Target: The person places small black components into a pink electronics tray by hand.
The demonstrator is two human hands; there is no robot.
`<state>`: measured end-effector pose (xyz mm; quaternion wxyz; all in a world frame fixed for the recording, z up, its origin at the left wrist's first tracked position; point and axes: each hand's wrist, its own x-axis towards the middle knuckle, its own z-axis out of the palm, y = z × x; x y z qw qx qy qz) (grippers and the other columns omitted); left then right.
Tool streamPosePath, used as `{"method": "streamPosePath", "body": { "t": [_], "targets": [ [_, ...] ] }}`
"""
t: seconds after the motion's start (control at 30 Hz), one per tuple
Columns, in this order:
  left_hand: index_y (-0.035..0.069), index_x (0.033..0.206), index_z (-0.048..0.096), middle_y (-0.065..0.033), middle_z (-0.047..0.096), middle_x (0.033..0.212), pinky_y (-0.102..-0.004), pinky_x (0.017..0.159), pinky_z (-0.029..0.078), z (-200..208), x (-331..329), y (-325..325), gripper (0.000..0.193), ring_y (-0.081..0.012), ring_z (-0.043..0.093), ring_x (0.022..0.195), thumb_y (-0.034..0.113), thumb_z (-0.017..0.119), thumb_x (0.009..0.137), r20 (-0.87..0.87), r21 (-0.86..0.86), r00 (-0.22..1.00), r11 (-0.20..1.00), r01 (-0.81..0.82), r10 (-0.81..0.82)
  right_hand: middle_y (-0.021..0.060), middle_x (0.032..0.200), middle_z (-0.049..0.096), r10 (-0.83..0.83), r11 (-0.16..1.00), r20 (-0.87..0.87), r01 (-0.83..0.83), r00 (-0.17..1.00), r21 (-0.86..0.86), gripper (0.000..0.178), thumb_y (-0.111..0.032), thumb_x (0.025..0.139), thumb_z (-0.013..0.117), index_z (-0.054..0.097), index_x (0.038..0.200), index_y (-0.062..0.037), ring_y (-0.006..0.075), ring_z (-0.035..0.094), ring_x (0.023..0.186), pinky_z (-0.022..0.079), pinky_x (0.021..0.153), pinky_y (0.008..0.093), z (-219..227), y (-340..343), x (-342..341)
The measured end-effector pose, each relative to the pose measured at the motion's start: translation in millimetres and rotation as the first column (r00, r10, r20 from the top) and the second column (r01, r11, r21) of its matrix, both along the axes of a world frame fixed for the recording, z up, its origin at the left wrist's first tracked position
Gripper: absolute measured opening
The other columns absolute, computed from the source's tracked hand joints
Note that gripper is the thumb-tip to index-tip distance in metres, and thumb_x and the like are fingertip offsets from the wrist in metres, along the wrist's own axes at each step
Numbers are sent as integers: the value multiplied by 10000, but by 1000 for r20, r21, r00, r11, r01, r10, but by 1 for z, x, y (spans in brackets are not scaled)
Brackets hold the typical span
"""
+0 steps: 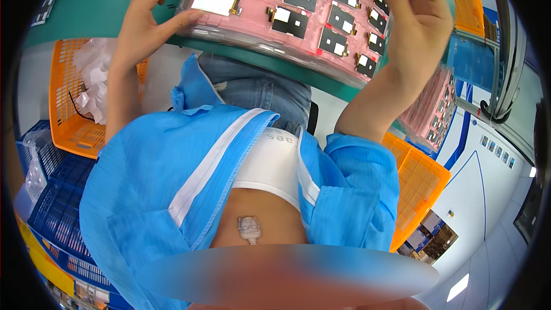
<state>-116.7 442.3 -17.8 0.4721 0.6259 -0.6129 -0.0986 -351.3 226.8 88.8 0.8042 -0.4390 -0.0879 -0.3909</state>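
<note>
A pink tray (252, 24) with clear plastic edges lies on the green table top. In it sit rows of small flat modules, black with a white square, such as one black module (288, 22), with short ribbon connectors. Two larger white panels (215, 0) fill its left end. My left hand (150, 17) is at that left end, thumb and fingers spread apart, the tips beside the white panels. Over the tray's far right corner is my right hand (422, 20), thumb and forefinger drawn together at a dark piece, partly cut off by the upper picture edge.
An orange basket (63, 97) with crumpled white wrapping stands at the left, above blue crates (63, 195). More pink trays (430, 109) are stacked at the right, near another orange basket (422, 189). Flat black-and-white parts (47, 7) lie on the green table top (92, 11).
</note>
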Motion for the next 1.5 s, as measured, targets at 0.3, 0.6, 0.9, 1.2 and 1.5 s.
{"method": "streamPosePath", "body": {
  "t": [0.3, 0.6, 0.9, 1.2, 1.5],
  "targets": [
    [101, 1232, 724, -32, 567, 1323, -281, 804, 384, 5, 5, 1, 439, -157, 531, 1133, 101, 804, 800, -29, 9, 997, 998, 68, -68, -12, 875, 603, -38, 814, -56, -2, 998, -580, 129, 25, 928, 675, 633, 1045, -8, 86, 534, 830, 441, 797, 241, -20, 7, 34],
    [95, 1154, 735, -26, 536, 1191, -271, 835, 391, 22, -6, -1, 494, -164, 507, 1054, 167, 916, 700, -339, 131, 941, 990, 42, 5, 114, 746, 647, -462, 593, -715, -417, 525, -689, 123, -30, 895, 707, 633, 976, 26, 185, 617, 671, 479, 634, 314, 5, 47, 66],
    [87, 1142, 732, -28, 536, 1175, -274, 840, 404, -23, -2, -35, 494, -166, 515, 1052, 167, 929, 697, -261, -743, 752, 623, 243, -605, 136, 715, 658, -463, 634, -801, -489, 380, -599, 109, -68, 934, 678, 657, 931, 39, 197, 622, 648, 483, 614, 343, -10, 50, 73],
    [97, 1214, 727, -52, 662, 1239, -301, 926, 478, -12, -2, -5, 492, -181, 602, 1104, 144, 883, 751, -314, 14, 945, 994, 106, -96, 18, 848, 677, -412, 590, -776, -509, 477, -626, 151, -113, 981, 682, 691, 1075, 5, 73, 592, 766, 473, 673, 249, -35, 34, 66],
    [69, 1152, 729, -63, 535, 1179, -313, 967, 421, 24, -6, -1, 468, -203, 527, 1125, 115, 914, 724, -406, 106, 913, 990, 95, -44, 30, 847, 687, -417, 603, -780, -500, 466, -621, 156, -129, 983, 684, 691, 1055, 9, 78, 596, 745, 475, 658, 255, -35, 35, 66]
  ]
}}
